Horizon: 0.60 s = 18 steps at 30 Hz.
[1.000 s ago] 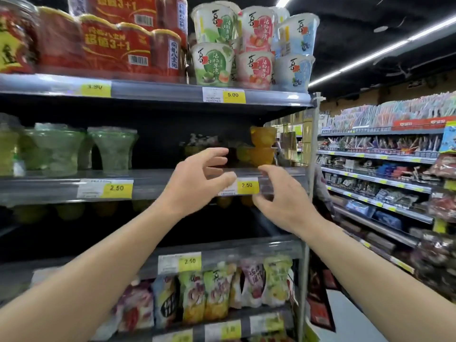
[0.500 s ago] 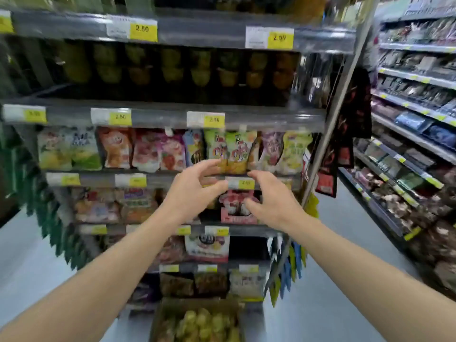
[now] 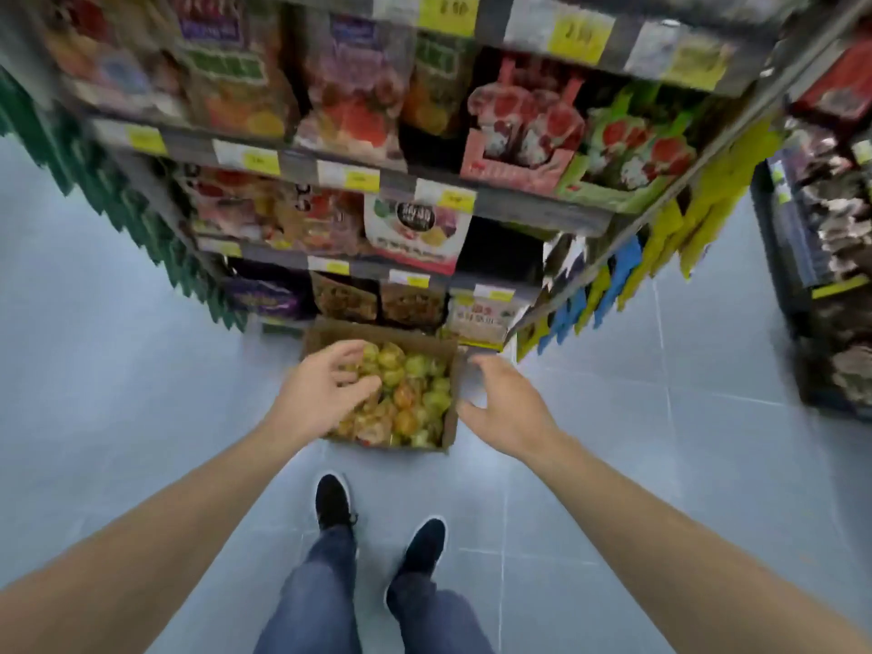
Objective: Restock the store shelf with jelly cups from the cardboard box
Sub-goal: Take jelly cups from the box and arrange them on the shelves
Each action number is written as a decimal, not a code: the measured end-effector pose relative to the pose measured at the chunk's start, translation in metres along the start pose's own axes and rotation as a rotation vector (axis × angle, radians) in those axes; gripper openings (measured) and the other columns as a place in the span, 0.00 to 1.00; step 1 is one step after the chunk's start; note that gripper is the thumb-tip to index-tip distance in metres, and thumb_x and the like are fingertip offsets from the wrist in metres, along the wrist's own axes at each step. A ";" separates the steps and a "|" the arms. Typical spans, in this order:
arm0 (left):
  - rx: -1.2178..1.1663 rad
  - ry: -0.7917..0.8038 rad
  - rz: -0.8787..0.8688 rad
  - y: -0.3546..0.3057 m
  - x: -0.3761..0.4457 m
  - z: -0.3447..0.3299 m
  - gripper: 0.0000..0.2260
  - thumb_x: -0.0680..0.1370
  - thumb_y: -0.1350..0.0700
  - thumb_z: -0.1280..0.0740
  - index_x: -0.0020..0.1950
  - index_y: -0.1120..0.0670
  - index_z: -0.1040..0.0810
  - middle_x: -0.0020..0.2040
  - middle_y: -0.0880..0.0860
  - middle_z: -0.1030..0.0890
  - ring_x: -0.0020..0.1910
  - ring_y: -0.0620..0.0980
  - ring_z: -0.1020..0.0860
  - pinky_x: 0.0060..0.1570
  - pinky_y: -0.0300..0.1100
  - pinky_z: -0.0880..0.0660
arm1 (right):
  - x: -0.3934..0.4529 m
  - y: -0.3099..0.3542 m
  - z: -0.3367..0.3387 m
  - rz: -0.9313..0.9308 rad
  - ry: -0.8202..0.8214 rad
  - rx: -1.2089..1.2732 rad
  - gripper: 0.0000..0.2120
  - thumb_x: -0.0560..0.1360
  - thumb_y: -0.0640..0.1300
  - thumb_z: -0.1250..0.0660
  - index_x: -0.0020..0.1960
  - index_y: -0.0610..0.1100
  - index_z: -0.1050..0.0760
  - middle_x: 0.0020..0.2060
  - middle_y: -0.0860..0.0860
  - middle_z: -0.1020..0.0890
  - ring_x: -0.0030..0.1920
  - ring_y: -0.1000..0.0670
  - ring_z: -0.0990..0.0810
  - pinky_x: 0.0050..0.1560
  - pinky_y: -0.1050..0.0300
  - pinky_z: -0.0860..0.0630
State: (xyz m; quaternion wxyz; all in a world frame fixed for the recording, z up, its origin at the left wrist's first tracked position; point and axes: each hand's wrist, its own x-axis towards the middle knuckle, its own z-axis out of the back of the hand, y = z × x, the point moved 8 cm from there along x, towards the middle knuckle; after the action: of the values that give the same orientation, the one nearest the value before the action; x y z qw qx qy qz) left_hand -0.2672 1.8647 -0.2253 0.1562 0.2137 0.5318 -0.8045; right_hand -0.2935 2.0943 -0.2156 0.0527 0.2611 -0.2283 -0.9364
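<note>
The cardboard box (image 3: 452, 394) sits open on the grey tiled floor (image 3: 118, 370), pushed right up to the foot of the store shelf (image 3: 528, 212), which looks a sensible spot: the stock is directly below where it has to go. It is heaped with jelly cups (image 3: 410, 389), small rounded tubs in glossy yellow, green and orange, their clear plastic catching the light so the pile reads as a lumpy, shiny mass; motion blur hides any finer detail. The person leans over it, dark shoes (image 3: 377, 516) planted just behind the box. The left hand (image 3: 325, 394) hangs over the near-left part of the heap with fingers spread and loosely bent, gripping nothing that I can see, though whether the fingertips touch the cups I cannot tell. The right hand (image 3: 507, 408) is open too, fingers fanned, poised beside the box's right wall and holding nothing. To my eye both are shaped to scoop several cups at once, since the slick, light tubs would slip from a one-handed pinch. Above, the shelves carry soft crinkly snack bags and yellow price tags (image 3: 349, 179).
</note>
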 end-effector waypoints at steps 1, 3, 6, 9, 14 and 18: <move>-0.016 0.014 0.043 0.022 0.006 -0.002 0.25 0.75 0.56 0.25 0.71 0.52 0.27 0.67 0.53 0.23 0.57 0.50 0.19 0.62 0.49 0.24 | 0.007 -0.006 -0.018 -0.032 0.026 -0.009 0.30 0.75 0.51 0.32 0.74 0.44 0.36 0.69 0.45 0.29 0.69 0.44 0.29 0.66 0.51 0.30; -0.020 0.031 0.111 0.060 0.020 -0.005 0.30 0.69 0.49 0.23 0.70 0.50 0.25 0.66 0.51 0.22 0.56 0.49 0.19 0.63 0.49 0.25 | 0.025 -0.019 -0.054 -0.094 0.077 -0.009 0.29 0.75 0.50 0.32 0.73 0.43 0.35 0.67 0.44 0.28 0.67 0.43 0.28 0.64 0.51 0.30; -0.002 0.047 0.155 0.111 0.047 -0.008 0.37 0.62 0.38 0.26 0.68 0.49 0.24 0.64 0.51 0.21 0.55 0.47 0.18 0.63 0.47 0.25 | 0.049 -0.034 -0.108 -0.181 0.138 0.029 0.28 0.75 0.50 0.32 0.72 0.44 0.33 0.66 0.46 0.27 0.64 0.45 0.26 0.62 0.53 0.29; 0.034 0.086 0.215 0.157 0.077 -0.016 0.28 0.72 0.50 0.24 0.70 0.53 0.25 0.65 0.53 0.21 0.54 0.49 0.18 0.59 0.41 0.25 | 0.071 -0.048 -0.161 -0.260 0.204 0.071 0.27 0.75 0.48 0.32 0.72 0.45 0.34 0.65 0.47 0.27 0.65 0.46 0.27 0.62 0.55 0.30; 0.073 0.126 0.232 0.227 0.136 -0.030 0.26 0.74 0.54 0.25 0.71 0.53 0.26 0.66 0.52 0.21 0.54 0.47 0.18 0.59 0.37 0.26 | 0.119 -0.073 -0.242 -0.334 0.287 0.107 0.27 0.77 0.48 0.34 0.74 0.47 0.36 0.66 0.46 0.26 0.65 0.44 0.26 0.63 0.54 0.29; 0.084 0.140 0.250 0.285 0.177 -0.049 0.27 0.73 0.52 0.24 0.71 0.51 0.25 0.65 0.51 0.20 0.54 0.45 0.18 0.63 0.45 0.24 | 0.163 -0.098 -0.303 -0.324 0.325 0.109 0.26 0.76 0.47 0.33 0.73 0.45 0.34 0.66 0.46 0.25 0.64 0.44 0.25 0.62 0.54 0.29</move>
State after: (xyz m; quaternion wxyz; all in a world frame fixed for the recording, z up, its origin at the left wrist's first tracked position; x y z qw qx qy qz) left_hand -0.2738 1.7958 -0.5573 0.2084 0.3402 0.4764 -0.7835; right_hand -0.2761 2.0246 -0.5662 -0.0764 0.4439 -0.2224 -0.8647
